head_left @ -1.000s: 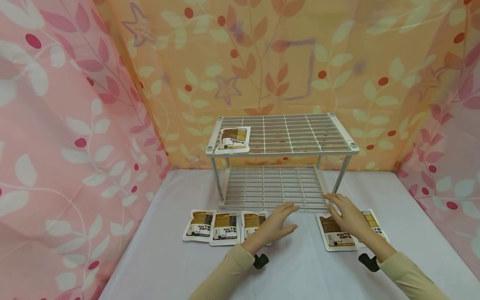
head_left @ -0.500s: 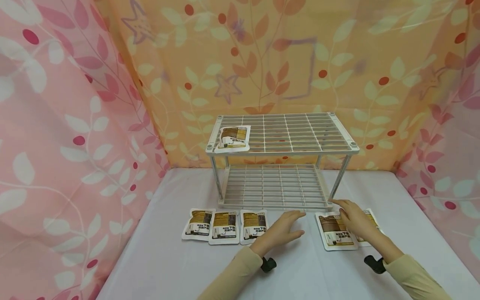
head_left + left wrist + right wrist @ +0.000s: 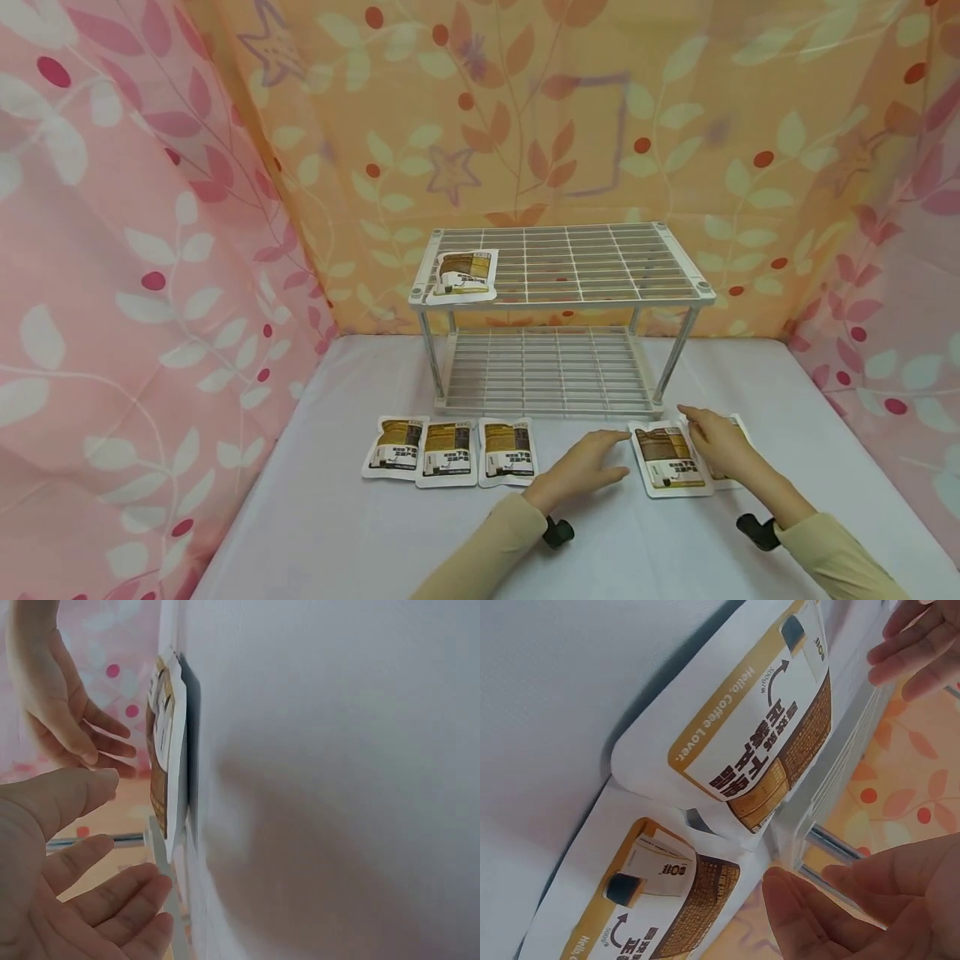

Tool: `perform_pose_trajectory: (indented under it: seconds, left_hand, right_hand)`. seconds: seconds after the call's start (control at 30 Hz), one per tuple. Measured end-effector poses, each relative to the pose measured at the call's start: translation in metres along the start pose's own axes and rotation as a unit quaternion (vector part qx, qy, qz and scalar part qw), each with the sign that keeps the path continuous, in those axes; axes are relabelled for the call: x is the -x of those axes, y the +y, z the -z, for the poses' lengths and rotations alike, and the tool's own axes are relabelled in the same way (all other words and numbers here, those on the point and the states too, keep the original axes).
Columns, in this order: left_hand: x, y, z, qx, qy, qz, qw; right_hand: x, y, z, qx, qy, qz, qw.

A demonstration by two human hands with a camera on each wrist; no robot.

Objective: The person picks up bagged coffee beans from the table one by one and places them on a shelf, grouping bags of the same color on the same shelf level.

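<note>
- Floral cloth point(image 3: 525, 150) backs the white table point(image 3: 315, 525).
- One pouch point(image 3: 667, 458) lies between left hand point(image 3: 582, 469) and right hand point(image 3: 717, 442), long axis toward the rack point(image 3: 562, 303).
- Both hands relaxed (nothing held).

A white-edged, brown-and-gold pouch point(image 3: 667, 462) lay printed side up between the left hand point(image 3: 579, 472) and right hand point(image 3: 717, 443); a matching pouch point(image 3: 641, 896) lay beside it, near the latter.

Head view looks forward-down; nearer wrist views share one packet point(image 3: 671, 458).
</note>
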State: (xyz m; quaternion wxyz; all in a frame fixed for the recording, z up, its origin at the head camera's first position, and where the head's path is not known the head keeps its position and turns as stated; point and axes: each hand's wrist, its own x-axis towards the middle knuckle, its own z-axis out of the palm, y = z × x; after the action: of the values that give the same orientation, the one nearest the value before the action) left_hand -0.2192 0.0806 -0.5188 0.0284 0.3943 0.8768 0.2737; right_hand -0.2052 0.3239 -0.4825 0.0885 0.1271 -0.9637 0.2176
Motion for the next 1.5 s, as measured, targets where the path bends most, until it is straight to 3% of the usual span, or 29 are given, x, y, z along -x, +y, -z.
perform_pose_trajectory:
  seconds: [0.27,0.4,1.07,1.5]
  left_hand:
    - [-0.009,0.006,-0.014,0.013,0.002,0.013,0.9998]
    - [-0.012,0.009,-0.019,0.012,0.000,0.032,0.9994]
    - [-0.017,0.016,-0.021,-0.011,-0.004,0.055,0.9984]
    - [-0.014,0.012,-0.021,-0.016,-0.005,0.045,0.9989]
  right_hand:
    - [0.005,0.004,-0.005,-0.005,-0.037,-0.026,0.9989]
    - [0.007,0.005,-0.009,-0.007,-0.035,-0.024,0.9991]
    - [0.015,0.005,-0.017,0.000,-0.032,0.009,0.9995]
    - [0.016,-0.001,-0.021,-0.015,-0.039,-0.007,0.9991]
